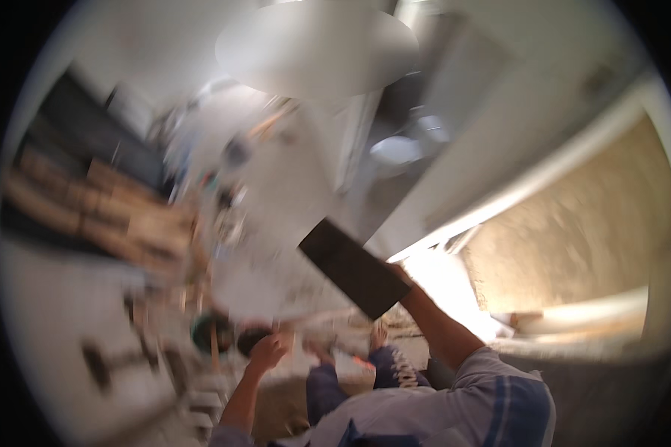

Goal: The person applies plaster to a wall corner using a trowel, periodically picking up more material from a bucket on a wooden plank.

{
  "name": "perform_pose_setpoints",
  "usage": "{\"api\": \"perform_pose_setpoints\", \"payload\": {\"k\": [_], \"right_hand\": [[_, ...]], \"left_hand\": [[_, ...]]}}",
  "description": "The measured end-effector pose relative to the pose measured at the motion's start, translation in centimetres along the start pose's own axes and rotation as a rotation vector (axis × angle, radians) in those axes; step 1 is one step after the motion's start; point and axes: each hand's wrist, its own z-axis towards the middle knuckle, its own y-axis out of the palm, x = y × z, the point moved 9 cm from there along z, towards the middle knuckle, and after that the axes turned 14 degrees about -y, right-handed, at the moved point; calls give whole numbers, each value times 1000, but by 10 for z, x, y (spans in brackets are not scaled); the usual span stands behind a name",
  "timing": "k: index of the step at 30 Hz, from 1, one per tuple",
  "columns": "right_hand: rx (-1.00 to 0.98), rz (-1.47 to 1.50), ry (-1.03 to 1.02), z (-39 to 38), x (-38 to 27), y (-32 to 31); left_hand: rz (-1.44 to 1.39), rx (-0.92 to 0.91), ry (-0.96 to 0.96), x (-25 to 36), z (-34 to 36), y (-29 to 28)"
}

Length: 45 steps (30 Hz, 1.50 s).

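Observation:
My right hand (pixel 398 274) grips a dark, flat rectangular plastering float (pixel 354 268), raised in front of my body. Most of the fingers are hidden behind its edge. Lower and to the left, my left hand (pixel 268 350) looks closed, with blur over its fingers. A dark rounded thing (pixel 253 339) lies right against that hand; its kind is unclear, and so is how it is held. Just left of it stands a green-rimmed bucket (pixel 210 333) with a stick-like handle across it.
On the right a rough, brownish wall surface (pixel 574 223) is strongly lit by a bright light (pixel 443 279) low beside it. Stacked wooden boards (pixel 112 212) lie at the left. A white toilet (pixel 397 150) shows through the doorway ahead. Blurred clutter (pixel 231 197) covers the floor.

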Motion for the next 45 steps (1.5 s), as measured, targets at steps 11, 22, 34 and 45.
{"api": "perform_pose_setpoints", "payload": {"k": [11,22,34,45], "right_hand": [[395,-551,-1106,-160,-455,55],[940,-1800,-1763,-123,-737,171],[902,-1955,-1822,-87,-777,179],[1012,-1660,-1680,-96,-817,152]], "left_hand": [[510,949,1461,745,-312,-229],[448,1241,1587,985,-397,-227],[532,1257,1430,1011,-398,-229],[609,1449,1638,1010,-397,-223]]}}
